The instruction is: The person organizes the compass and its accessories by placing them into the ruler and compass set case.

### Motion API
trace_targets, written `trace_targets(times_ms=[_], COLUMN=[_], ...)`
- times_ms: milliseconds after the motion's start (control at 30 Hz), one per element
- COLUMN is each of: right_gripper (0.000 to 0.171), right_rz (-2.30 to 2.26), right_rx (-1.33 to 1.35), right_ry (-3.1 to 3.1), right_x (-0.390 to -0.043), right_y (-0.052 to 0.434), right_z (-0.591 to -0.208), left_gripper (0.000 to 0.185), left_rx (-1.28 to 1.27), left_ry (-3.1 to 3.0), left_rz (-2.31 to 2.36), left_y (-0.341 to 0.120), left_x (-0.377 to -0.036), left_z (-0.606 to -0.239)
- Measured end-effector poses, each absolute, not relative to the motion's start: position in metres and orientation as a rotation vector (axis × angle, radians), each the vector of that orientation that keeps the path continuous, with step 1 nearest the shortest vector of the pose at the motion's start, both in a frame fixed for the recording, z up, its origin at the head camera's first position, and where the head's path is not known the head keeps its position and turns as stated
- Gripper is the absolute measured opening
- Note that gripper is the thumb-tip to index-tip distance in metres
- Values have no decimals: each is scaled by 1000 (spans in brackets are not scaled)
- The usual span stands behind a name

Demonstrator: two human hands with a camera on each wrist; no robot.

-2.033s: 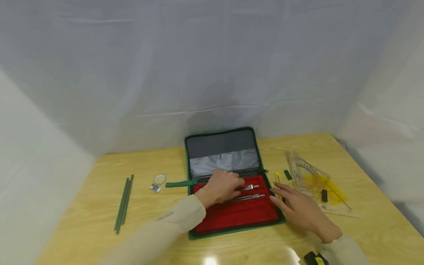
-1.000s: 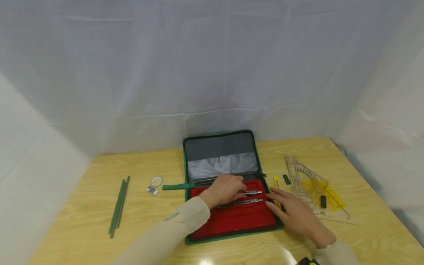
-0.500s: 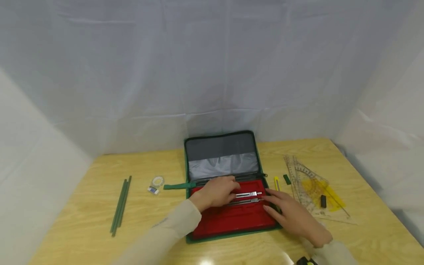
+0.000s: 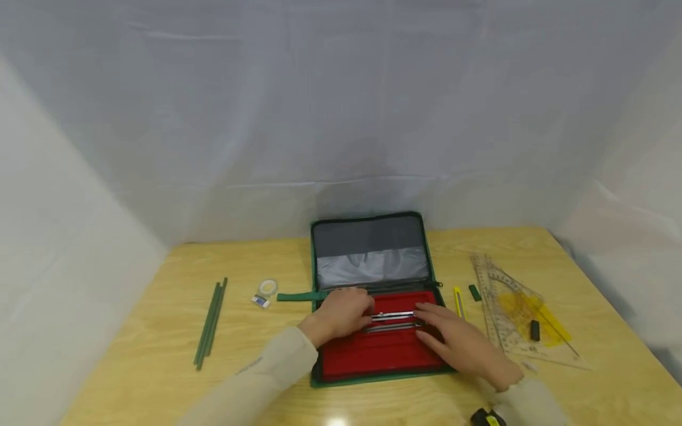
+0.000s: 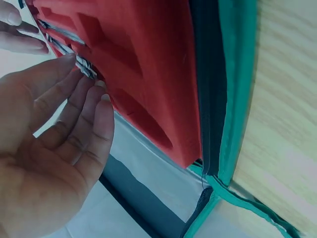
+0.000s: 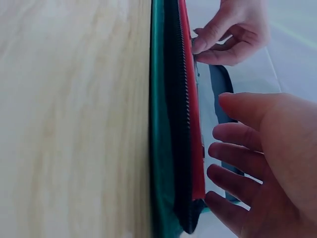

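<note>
An open green zip case (image 4: pixel 315 278) with a red foam insert (image 4: pixel 383 352) lies at the table's middle. Two slim metal drawing instruments (image 4: pixel 394 316) rest in the foam's upper slots. My left hand (image 4: pixel 364 313) covers their left end; in the left wrist view its thumb and fingertips (image 5: pixel 101 96) pinch one metal instrument (image 5: pixel 84 67). My right hand (image 4: pixel 426 322) lies over the foam's right side, fingers relaxed and spread (image 6: pixel 237 158), fingertips touching the instruments' right end. In the right wrist view the case edge (image 6: pixel 161 129) is seen side-on.
Green rods (image 4: pixel 210 324) lie at the left, with a tape roll (image 4: pixel 267 287) and eraser (image 4: pixel 260 301) nearer the case. To the right are a yellow tool (image 4: pixel 458 300), a small green piece (image 4: pixel 475 292), clear set squares (image 4: pixel 503 331), and a black piece (image 4: pixel 535 330). White sheeting surrounds the table.
My right hand has slid left from the case's right edge onto the foam, reaching the instruments. The left hand has stayed at their left end.
</note>
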State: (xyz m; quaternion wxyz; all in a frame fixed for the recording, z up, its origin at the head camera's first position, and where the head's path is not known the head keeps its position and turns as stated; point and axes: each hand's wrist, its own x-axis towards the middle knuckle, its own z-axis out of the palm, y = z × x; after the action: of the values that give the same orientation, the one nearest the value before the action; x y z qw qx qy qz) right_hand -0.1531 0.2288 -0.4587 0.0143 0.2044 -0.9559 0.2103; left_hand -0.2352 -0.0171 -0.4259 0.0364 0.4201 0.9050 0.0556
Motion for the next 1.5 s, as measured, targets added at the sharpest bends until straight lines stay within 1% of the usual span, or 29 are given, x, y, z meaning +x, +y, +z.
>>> trace_targets(times_ms=[200,367,567,733,933,1100,1333,1500], right_gripper=[43,41,39,39,46,46,42,32], right_rz=[620,553,542,563,564,573,546,506], right_rx=[635,622,614,618,645,659,659,714], right_ry=[-2975,-2979,-2961,-2963,-2990,-2987,-2964,-2899], right_x=[-155,-155,-156,-158,-157,-158,-161,-171], right_y=[227,225,222,220,216,213,212,213], right_z=[-460,-460,-458,-460,-463,-463,-464,-464], left_gripper=[8,11,17,18,20,23,22,17], left_rx=[1228,1172,1047,968,969,991,1015,1037], left_ry=[2776,2749,2688,2661,2688,2722,2717,2653], left_rz=[222,258,330,414,459,438,444,477], left_y=[-11,-7,-6,-9,-15,-16,-17,-18], left_x=[-235,-238,-243,-243,-239,-239,-239,-245], left_z=[-427,-425,-423,-422,-426,-426,-427,-427])
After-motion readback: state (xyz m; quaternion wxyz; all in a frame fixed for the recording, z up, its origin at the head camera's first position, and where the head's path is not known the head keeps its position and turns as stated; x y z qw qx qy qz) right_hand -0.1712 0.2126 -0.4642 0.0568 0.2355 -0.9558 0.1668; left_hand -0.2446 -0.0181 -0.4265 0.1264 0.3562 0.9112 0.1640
